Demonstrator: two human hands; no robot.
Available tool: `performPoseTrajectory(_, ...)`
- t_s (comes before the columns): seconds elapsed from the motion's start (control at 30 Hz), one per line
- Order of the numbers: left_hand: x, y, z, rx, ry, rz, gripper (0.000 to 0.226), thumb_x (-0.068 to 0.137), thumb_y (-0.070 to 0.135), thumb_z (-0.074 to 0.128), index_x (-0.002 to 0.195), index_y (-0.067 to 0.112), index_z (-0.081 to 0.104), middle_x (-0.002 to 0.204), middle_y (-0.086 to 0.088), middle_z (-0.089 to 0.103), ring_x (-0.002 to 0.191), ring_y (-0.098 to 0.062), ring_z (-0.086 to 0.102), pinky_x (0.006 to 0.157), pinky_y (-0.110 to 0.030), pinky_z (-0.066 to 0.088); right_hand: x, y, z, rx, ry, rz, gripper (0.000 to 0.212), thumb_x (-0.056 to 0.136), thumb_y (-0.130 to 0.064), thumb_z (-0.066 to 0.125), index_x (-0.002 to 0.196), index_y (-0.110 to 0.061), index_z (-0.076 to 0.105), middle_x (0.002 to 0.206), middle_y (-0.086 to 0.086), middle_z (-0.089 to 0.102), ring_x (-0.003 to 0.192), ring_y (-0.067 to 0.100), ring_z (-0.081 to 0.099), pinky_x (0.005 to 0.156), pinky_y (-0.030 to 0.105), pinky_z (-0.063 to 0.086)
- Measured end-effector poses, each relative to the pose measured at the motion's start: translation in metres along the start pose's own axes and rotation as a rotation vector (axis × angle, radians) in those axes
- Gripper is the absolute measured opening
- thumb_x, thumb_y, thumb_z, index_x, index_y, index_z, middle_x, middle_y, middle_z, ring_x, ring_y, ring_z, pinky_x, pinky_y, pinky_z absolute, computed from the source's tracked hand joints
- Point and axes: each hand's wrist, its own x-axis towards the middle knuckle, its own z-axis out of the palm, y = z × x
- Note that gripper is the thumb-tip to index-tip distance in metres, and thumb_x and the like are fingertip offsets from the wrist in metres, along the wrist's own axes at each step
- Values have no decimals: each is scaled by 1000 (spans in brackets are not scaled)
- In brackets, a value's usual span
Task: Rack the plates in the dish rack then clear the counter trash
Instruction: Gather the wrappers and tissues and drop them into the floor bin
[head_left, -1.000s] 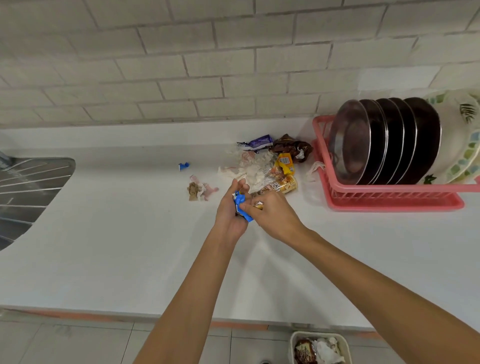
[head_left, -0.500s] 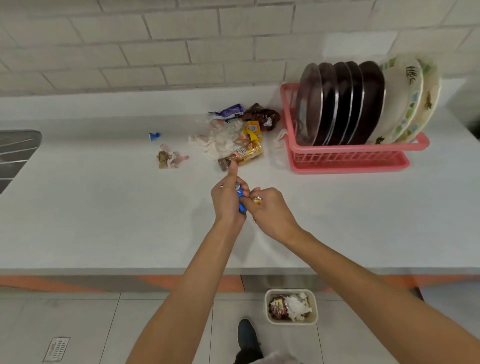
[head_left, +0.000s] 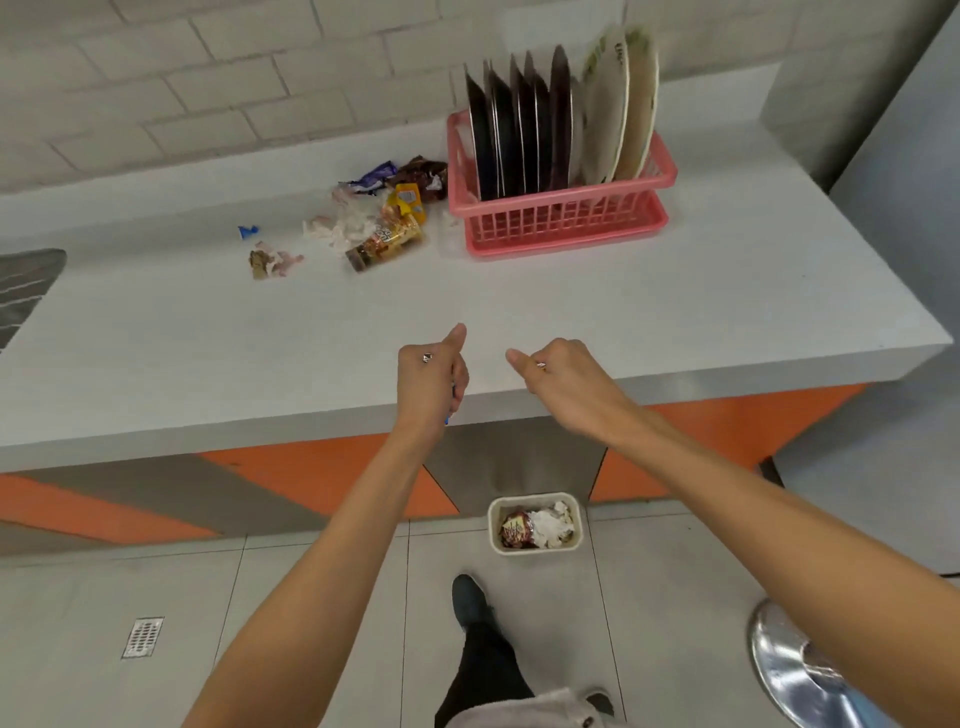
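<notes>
A: Where is the trash kept?

B: A pile of wrappers (head_left: 382, 221) is seen on the counter (head_left: 727, 312), at 9 o'clock from the pink rack (head_left: 563, 221). The plates (head_left: 524, 124) are already stood up in it.

A: What is held?

B: The left hand (head_left: 428, 382) is curled tight on a small blue scrap (head_left: 450, 410). The right hand (head_left: 563, 384) is closed too, but what is inside cannot be told.

A: How should wrappers be taken?

B: They are likely light, thin and crinkly. They are best pinched at an edge or bunched up, then dropped in the bin (head_left: 535, 499), at 6 o'clock from the hands.
</notes>
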Motion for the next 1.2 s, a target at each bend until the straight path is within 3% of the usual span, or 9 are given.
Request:
performPoseTrajectory(0.2,-48,6,30,50,10,-6,56,93,13,48,41,16,28,42,0,25,41,-16,22,44,-23,19,-45,17,-17,104,8,72,58,102,-47,36,54,-12,33,54,2,41,46,16,39,61,32,40)
performPoseTrajectory(0.4,-64,13,40,88,-55,-24,43,92,16,38,51,16,26,43,3,22,43,-13,19,42,-20,17,-61,23,-26,168,-40,74,35,91,-22,32,60,-8,40,62,9,44,56,18,36,59,30,34)
performPoseTrajectory(0.53,-67,8,37,156,-72,-17,56,103,27,38,49,17,24,46,0,22,44,-14,19,44,-21,21,-61,22,-24,110,-53,16,28,87,-11,38,59,-7,41,64,11,38,59,17,32,56,31,26)
performPoseTrajectory(0.7,-69,-8,15,275,-88,-16,63,103,36,41,44,18,27,42,5,27,40,-12,24,46,-23,26,-57,20,-7,88,-46,31,25,83,-1,40,63,11,46,58,6,41,52,12,34,52,27,29)
performPoseTrajectory(0.87,-64,-36,-7,356,-184,-53,61,101,40,46,48,16,29,47,-2,28,38,-10,22,47,-19,28,-58,28,24,136,10,77,25,85,-3,41,65,6,53,51,-3,41,49,10,35,52,29,30)
performPoseTrajectory(0.97,-51,-67,-18,365,-306,-122,58,98,45,48,51,15,34,49,2,36,44,-11,31,53,-22,33,-51,47,41,172,18,132,26,93,-7,42,76,-4,61,48,-12,43,45,3,38,49,17,32)
performPoseTrajectory(1.07,-40,-106,-22,390,-418,-194,28,85,36,44,67,16,48,62,9,50,62,-13,45,68,-39,41,-43,83,60,146,-29,177,24,100,-20,41,89,-17,63,72,-13,59,61,-1,51,58,18,38)
performPoseTrajectory(1.13,-35,-135,-22,429,-497,-218,7,78,24,41,76,24,48,69,8,49,65,-12,42,66,-36,36,-41,118,76,123,-92,239,27,103,-27,36,101,-23,62,100,-11,63,91,3,57,80,24,44)
performPoseTrajectory(1.2,-28,-170,-19,482,-564,-260,15,82,13,41,85,26,47,75,1,47,66,-14,40,63,-32,35,-38,157,94,117,-153,308,27,103,-32,31,108,-31,57,114,-10,56,106,5,51,87,25,41)
